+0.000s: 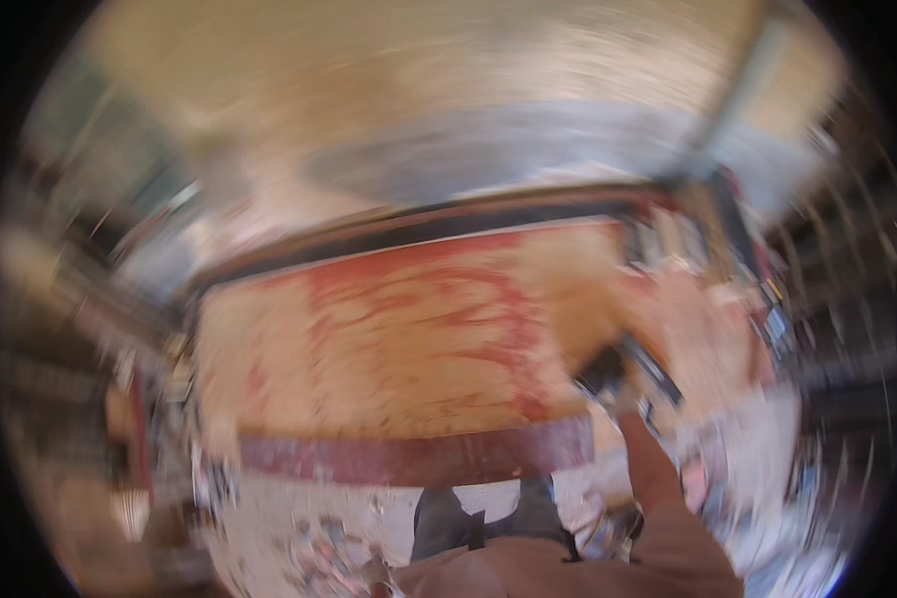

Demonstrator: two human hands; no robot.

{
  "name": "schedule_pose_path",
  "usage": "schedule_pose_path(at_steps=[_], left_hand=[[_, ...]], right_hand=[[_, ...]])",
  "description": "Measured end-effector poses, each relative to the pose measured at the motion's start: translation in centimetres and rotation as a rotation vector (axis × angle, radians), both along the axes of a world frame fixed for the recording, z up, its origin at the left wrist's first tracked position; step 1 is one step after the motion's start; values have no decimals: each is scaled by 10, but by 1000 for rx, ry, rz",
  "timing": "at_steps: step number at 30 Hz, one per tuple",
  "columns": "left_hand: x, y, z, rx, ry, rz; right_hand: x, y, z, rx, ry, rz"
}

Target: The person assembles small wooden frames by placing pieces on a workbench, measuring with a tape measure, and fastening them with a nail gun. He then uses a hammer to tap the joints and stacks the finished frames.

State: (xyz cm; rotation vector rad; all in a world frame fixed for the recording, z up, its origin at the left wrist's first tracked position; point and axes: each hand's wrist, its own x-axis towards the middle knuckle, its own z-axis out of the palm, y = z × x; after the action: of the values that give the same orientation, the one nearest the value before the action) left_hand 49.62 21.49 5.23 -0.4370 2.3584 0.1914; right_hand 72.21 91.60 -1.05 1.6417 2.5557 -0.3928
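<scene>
Motion blur smears the whole view. My right arm reaches forward to the right end of a worktable [419,339] whose red top is streaked with pale tan dust. At its end my right hand [625,401] appears closed on a black tool [602,371]; the exact kind cannot be made out. A dark bar-like part [654,371] shows just to the right of it. Low in the view, beside my body, a blurred shape that seems to be my left hand [377,572] hangs away from the table, its fingers not readable.
A dark red board edge [419,454] runs along the table's near side. A dark rail [419,227] borders the far side. Pale dust [703,334] and blurred items lie at the right end. Scattered debris [324,548] covers the floor by my legs. Blurred racks [847,249] stand at right.
</scene>
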Motion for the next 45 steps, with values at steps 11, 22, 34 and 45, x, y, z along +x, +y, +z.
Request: schedule_pose_path(at_steps=[11,22,34,45], left_hand=[[204,-34,4,-116,-33,-453],[279,-72,-80,-100,42,178],[96,-293,-92,-75,182,-15],[0,-411,-96,313,394,967]], right_hand=[[52,80,-27,25,164,-79],[-61,-62,22,-51,63,121],[-222,-440,83,-97,-631,1121],[-494,-588,14,-13,-408,1386]])
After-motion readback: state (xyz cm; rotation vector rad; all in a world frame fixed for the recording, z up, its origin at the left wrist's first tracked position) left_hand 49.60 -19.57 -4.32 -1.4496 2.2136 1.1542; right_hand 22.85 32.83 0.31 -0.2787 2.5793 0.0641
